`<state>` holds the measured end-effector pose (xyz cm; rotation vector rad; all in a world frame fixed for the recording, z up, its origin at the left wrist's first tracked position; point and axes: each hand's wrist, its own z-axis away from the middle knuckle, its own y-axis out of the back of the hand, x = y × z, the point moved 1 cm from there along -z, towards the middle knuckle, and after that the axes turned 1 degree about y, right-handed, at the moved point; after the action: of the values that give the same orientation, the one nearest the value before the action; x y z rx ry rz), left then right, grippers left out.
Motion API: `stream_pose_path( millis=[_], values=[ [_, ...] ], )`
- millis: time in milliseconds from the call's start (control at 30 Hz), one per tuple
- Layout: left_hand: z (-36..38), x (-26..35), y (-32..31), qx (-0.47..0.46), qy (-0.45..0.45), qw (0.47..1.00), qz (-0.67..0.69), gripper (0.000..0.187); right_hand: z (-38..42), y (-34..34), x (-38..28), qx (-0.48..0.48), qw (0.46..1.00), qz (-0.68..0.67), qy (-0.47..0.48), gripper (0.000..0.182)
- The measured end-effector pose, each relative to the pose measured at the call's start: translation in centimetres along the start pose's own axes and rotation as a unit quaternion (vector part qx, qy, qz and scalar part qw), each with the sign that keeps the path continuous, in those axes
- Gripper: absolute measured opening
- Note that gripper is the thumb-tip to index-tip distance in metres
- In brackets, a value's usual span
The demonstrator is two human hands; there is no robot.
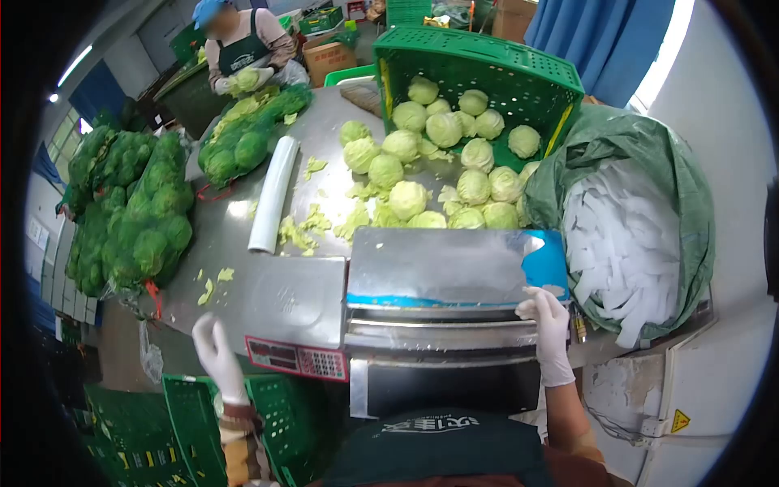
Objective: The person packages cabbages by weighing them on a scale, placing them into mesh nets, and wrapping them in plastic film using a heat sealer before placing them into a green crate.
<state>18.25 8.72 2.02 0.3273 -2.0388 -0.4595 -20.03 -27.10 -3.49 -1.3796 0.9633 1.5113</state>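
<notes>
My left hand (217, 359), in a white glove, hangs in the air at the front left of the digital scale (296, 304). Its fingers are bent and apart, with nothing visible in them. At the right end of the metal wrapping machine (442, 264), my gloved right hand (548, 331) is closed, fingertips bent together at the front edge of its plate. Whatever they hold, if anything, cannot be made out. Blue film strips cover parts of the plate. Behind the machine lie several pale green cabbages (407, 200) and torn leaves (312, 221).
A tipped green crate (479, 57) spills cabbages at the back. White strips (621, 243) fill a green sack (698, 203) at right. A film roll (274, 195) and netted cabbages (146, 219) lie left. Another person (247, 49) handles a cabbage. Crates (191, 422) stand below left.
</notes>
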Motion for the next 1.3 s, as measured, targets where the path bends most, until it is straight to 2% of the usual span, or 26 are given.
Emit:
stream_pose_path(
  millis=[33, 100, 133, 200, 267, 300, 367, 400, 467, 500, 533, 567, 600, 700, 733, 800, 833, 900, 933, 967, 1033, 1100, 1133, 1200, 1233, 1300],
  values=[
    [-1.5, 2.2, -3.9, -0.042, 0.008, 0.998, 0.055, 0.023, -0.8, 1.2, 0.2, 0.026, 1.0, 0.009, 0.008, 0.029],
    [-4.6, 3.1, -12.7, -0.199, -0.031, 0.971, 0.128, 0.036, -2.0, 2.7, 0.8, 0.046, 0.999, 0.012, 0.006, 0.028],
    [-5.8, 3.8, -17.5, -0.29, 0.041, 0.94, 0.174, 0.045, -2.5, 2.7, 0.9, 0.048, 0.999, 0.009, 0.006, 0.028],
    [-7.6, 1.2, -29.5, -0.383, 0.045, 0.91, 0.15, 0.064, -3.2, 2.6, 1.1, 0.065, 0.997, -0.017, -0.027, 0.026],
    [-7.7, 3.2, -38.8, -0.435, 0.087, 0.894, 0.064, 0.079, -4.3, 2.3, 1.2, 0.064, 0.998, 0.022, 0.001, 0.025],
    [-8.0, -0.6, -45.4, -0.455, 0.085, 0.886, 0.039, 0.088, -4.7, 2.3, 0.7, 0.059, 0.997, 0.05, 0.018, 0.024],
    [-8.1, -1.3, -52.7, -0.507, 0.114, 0.854, -0.014, 0.093, -5.5, 2.8, 0.0, 0.057, 0.997, 0.053, 0.014, 0.022],
    [-8.0, -0.8, -54.7, -0.518, 0.104, 0.849, -0.005, 0.093, -6.0, 3.5, -0.2, 0.07, 0.996, 0.053, 0.015, 0.022],
    [-7.6, -0.5, -57.2, -0.488, 0.108, 0.84, -0.212, 0.114, -7.2, 4.8, -0.3, 0.094, 0.994, 0.054, 0.013, 0.022],
    [-7.3, 0.2, -57.7, -0.494, 0.106, 0.837, -0.209, 0.114, -8.0, 5.8, -0.6, 0.102, 0.993, 0.058, 0.011, 0.022],
    [-7.4, 0.8, -57.2, -0.472, 0.081, 0.856, -0.193, 0.106, -9.3, 7.1, 0.0, 0.122, 0.988, 0.089, 0.038, 0.021],
    [-7.9, 1.1, -56.0, -0.445, 0.058, 0.875, -0.182, 0.099, -10.8, 8.5, 0.9, 0.152, 0.984, 0.095, 0.019, 0.021],
    [-8.2, 1.0, -54.6, -0.442, 0.068, 0.874, -0.19, 0.099, -12.9, 10.1, 1.8, 0.159, 0.982, 0.096, 0.039, 0.021],
    [-10.1, 1.9, -49.2, -0.443, 0.114, 0.881, 0.123, 0.097, -19.3, 14.4, 1.2, 0.217, 0.941, 0.227, 0.128, 0.019],
    [-10.8, 2.5, -46.2, -0.428, 0.124, 0.888, 0.112, 0.097, -21.5, 15.6, 1.8, 0.23, 0.914, 0.284, 0.175, 0.021],
    [-11.7, 4.7, -39.3, -0.398, 0.082, 0.898, 0.169, 0.09, -24.8, 17.0, 1.0, 0.17, 0.844, 0.477, 0.176, 0.028],
    [-12.1, 5.3, -35.6, -0.378, 0.093, 0.907, 0.159, 0.09, -26.3, 17.3, 1.4, 0.147, 0.85, 0.47, 0.185, 0.028],
    [-11.9, 5.9, -28.8, -0.365, -0.041, 0.927, 0.072, 0.091, -28.8, 17.3, 2.3, 0.131, 0.664, 0.636, 0.371, 0.032],
    [-11.7, 4.8, -25.9, -0.349, -0.083, 0.933, 0.001, 0.091, -30.0, 18.0, 3.4, 0.114, 0.649, 0.653, 0.373, 0.033],
    [-11.2, 4.2, -23.2, -0.333, -0.068, 0.94, -0.013, 0.091, -31.1, 19.3, 4.7, 0.097, 0.632, 0.671, 0.375, 0.034],
    [-10.1, 3.5, -18.2, -0.364, -0.046, 0.921, -0.127, 0.091, -33.8, 22.6, 6.7, 0.011, 0.688, 0.706, 0.166, 0.033],
    [-8.8, 0.4, -14.8, -0.347, -0.055, 0.92, -0.171, 0.088, -33.9, 22.7, 5.4, -0.004, 0.719, 0.632, 0.289, 0.031],
    [-8.2, -1.0, -13.6, -0.396, -0.063, 0.893, -0.203, 0.088, -33.4, 21.6, 3.8, -0.017, 0.719, 0.628, 0.298, 0.031],
    [-6.8, -4.8, -12.5, -0.483, -0.069, 0.839, -0.24, 0.086, -31.3, 18.8, 0.1, 0.052, 0.751, 0.643, 0.141, 0.03],
    [-6.6, -5.6, -11.8, -0.476, -0.061, 0.844, -0.241, 0.086, -31.8, 19.6, 0.2, 0.045, 0.75, 0.643, 0.15, 0.03],
    [-7.1, -6.4, -10.6, -0.435, -0.085, 0.866, -0.229, 0.091, -33.3, 22.9, 0.4, 0.061, 0.814, 0.544, 0.194, 0.025]
  ],
)
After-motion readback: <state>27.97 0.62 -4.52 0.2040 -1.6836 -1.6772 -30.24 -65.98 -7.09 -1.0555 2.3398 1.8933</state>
